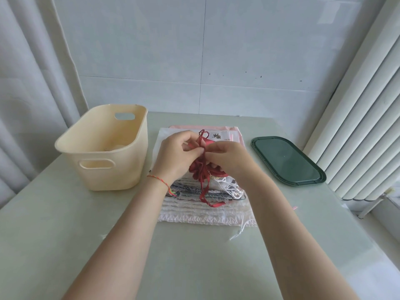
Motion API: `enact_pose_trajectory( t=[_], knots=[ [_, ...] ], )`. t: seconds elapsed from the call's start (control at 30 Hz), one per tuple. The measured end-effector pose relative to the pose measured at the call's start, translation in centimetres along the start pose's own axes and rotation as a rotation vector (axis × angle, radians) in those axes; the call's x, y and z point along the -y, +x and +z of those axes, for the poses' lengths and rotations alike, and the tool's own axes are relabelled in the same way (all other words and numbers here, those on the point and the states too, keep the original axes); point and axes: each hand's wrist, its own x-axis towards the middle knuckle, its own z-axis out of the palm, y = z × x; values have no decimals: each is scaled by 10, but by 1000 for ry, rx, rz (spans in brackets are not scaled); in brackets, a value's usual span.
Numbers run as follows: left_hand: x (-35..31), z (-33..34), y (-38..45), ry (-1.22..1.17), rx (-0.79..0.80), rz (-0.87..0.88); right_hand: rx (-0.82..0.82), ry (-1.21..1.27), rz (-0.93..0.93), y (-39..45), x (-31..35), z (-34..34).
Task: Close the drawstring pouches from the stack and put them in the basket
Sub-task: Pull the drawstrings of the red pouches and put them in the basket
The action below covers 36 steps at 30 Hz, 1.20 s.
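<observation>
Both forearms rise from the lower frame, left hand [177, 152] and right hand [227, 156] pinching a red pouch's drawstring [204, 182] above the stack [205, 211], basket [104, 148] at left.

A small dark-red fabric drawstring pouch [203, 169] with long red cords is gathered at its mouth and held up over the stack, its cords trailing toward 6 o'clock. Beneath lies the flat stack of pale pink and white ruffled drawstring pouches [205, 211] at the desk's centre. At 9 o'clock from the stack stands an upright cream plastic basket [104, 161] with cut-out handles.
</observation>
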Motion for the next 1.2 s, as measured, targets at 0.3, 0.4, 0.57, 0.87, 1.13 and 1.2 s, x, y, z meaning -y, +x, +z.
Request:
enact_pose_trajectory(
  t=[0.3,0.4,0.57,0.87,1.13,1.2],
  knots=[
    [2,-6,1,-129,87,-48,-21,-36,50,5,-5,-5],
    [6,-2,2,-56,140,-80,-41,-73,100,7,-4,-3],
    [11,1,3,71,152,-119,-76,326,181,9,-2,-11],
    [11,1,3,130,141,-175,-117,1004,1,4,3,-29],
    [15,3,5,201,68,-164,-6,-535,-148,1,-2,-18],
    [16,3,5,202,55,-156,39,-664,-196,-3,1,-16]
  ],
)
